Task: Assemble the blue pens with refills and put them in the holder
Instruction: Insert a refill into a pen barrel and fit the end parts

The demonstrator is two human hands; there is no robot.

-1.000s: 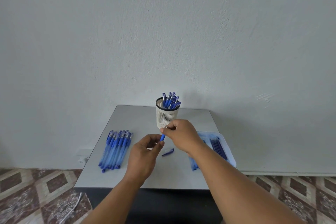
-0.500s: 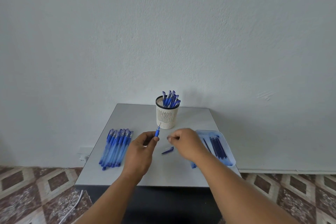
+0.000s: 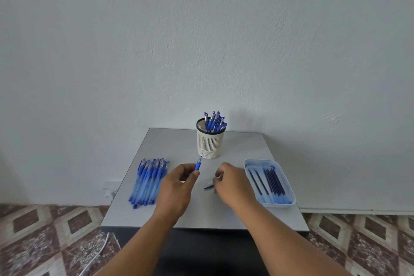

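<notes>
My left hand (image 3: pixel 177 188) pinches a blue pen (image 3: pixel 198 165) above the table, its tip pointing up towards the holder. My right hand (image 3: pixel 234 185) is down on the table beside it, fingers curled, with the fingertips closed on the right end of a blue pen cap (image 3: pixel 208 186) that lies on the surface. The cream mesh holder (image 3: pixel 209 144) stands at the back centre with several capped blue pens (image 3: pixel 214 122) in it. A row of several blue pens (image 3: pixel 149 181) lies to the left.
A pale blue tray (image 3: pixel 289 204) at the right holds several dark blue refills (image 3: pixel 272 181). The small grey table (image 3: pixel 235 215) stands against a white wall. A patterned tile floor and a white cable (image 3: pixel 96 255) lie below on the left.
My right hand left the pen's tip and dropped to the cap on the table. My left hand kept the pen and tilted its tip upward.
</notes>
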